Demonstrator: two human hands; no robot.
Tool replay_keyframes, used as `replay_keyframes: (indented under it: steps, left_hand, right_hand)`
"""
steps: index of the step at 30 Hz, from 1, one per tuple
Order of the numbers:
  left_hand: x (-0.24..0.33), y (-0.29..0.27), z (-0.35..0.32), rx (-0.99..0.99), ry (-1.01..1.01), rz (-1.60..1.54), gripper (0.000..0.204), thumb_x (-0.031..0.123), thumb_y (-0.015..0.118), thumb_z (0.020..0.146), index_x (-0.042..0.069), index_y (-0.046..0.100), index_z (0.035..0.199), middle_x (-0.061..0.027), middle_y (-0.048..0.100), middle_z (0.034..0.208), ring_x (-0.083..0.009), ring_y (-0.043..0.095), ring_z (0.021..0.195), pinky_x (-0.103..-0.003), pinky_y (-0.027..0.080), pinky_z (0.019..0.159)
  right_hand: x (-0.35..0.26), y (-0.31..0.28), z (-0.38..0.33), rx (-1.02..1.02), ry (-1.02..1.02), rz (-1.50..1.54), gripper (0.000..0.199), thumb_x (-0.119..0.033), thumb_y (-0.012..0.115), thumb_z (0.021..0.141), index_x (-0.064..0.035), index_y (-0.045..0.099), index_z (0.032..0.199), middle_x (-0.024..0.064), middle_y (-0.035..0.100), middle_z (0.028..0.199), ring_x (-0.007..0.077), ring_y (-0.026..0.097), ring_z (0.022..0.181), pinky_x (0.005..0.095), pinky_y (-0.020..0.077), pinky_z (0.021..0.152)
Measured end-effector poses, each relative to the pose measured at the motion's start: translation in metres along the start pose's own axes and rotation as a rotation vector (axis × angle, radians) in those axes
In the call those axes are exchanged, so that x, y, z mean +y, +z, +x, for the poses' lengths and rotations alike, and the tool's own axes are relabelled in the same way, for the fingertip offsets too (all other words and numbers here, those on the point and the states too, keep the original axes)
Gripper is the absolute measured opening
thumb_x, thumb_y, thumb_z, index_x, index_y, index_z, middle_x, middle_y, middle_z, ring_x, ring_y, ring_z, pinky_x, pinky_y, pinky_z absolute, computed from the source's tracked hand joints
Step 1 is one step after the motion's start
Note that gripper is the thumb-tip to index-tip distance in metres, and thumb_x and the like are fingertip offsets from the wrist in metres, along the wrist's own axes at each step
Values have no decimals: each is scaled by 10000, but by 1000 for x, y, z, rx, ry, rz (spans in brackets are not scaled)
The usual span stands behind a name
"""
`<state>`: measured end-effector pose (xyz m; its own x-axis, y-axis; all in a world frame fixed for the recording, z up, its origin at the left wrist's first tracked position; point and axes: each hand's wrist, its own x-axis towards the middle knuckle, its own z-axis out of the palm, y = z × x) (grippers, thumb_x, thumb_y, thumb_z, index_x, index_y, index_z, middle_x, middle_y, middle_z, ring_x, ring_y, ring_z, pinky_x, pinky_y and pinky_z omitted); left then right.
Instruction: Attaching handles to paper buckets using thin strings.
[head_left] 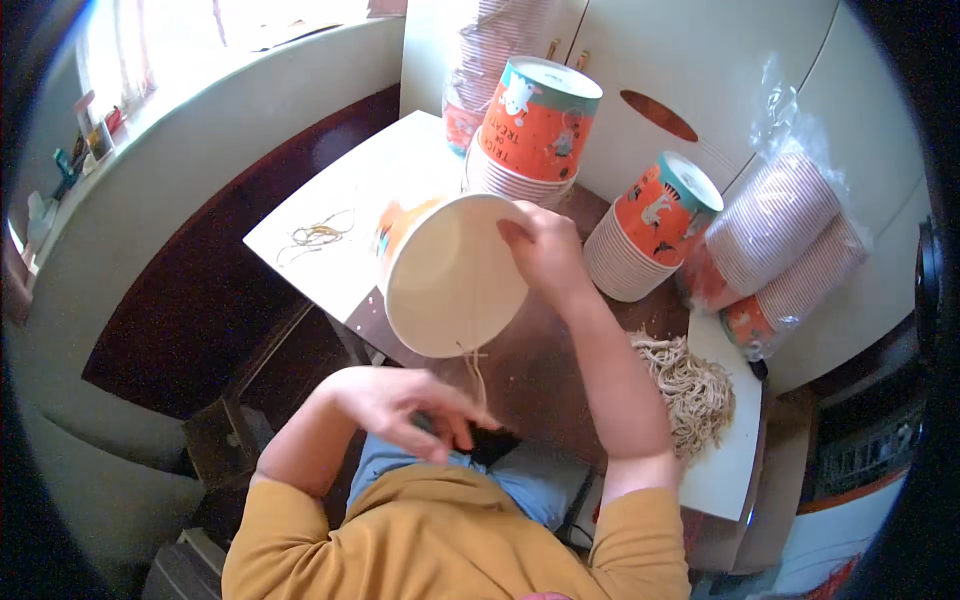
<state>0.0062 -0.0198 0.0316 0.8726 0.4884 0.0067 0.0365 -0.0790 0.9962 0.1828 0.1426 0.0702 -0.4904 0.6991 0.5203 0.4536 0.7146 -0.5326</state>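
My right hand [548, 250] grips the rim of a paper bucket [450, 285], its thumb inside the opening. The bucket is tipped so its pale interior faces me, and its orange printed side shows at the left. A thin beige cord [477, 376] hangs from the lower part of the rim. Just below it is my left hand [405, 405], fingers bent and blurred by motion. Something dark shows between those fingers, too unclear to name. Whether the left hand holds the cord's end cannot be made out.
Upside-down stacks of orange and teal paper buckets [540, 120] [665, 210] stand beyond the held one. Bagged bucket stacks [775, 230] lie at right. A heap of beige cords [690, 392] is by my right forearm; loose cords [318, 235] lie on the white table [370, 170] at left.
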Motion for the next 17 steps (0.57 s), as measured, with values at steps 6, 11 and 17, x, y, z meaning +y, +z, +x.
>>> replay_keyframes:
  steps: [6,11,17]
  left_hand:
    - [-23,-39,-56,1089,218,39,859,680,596,754,-17,526,1251,-90,635,1084,-179,582,1004,-307,433,866]
    - [30,-74,-17,1207,449,-58,1149,665,790,555,10,331,1380,-106,490,1275,-200,489,1168,-374,431,958]
    - [107,-134,20,1035,725,494,1178,499,867,583,37,229,1459,-117,377,1424,-235,333,1331,-400,260,1110]
  right_hand:
    - [-21,-41,-18,313,-197,169,380,-143,608,848,-8,566,1200,171,606,1183,283,610,1076,362,475,917]
    - [-53,-77,-10,93,-479,10,632,-14,628,757,1,417,1352,202,486,1326,320,451,1268,388,343,1069]
    - [-46,-130,40,-183,15,721,998,-320,764,650,15,267,1448,104,309,1503,221,259,1402,398,112,1172]
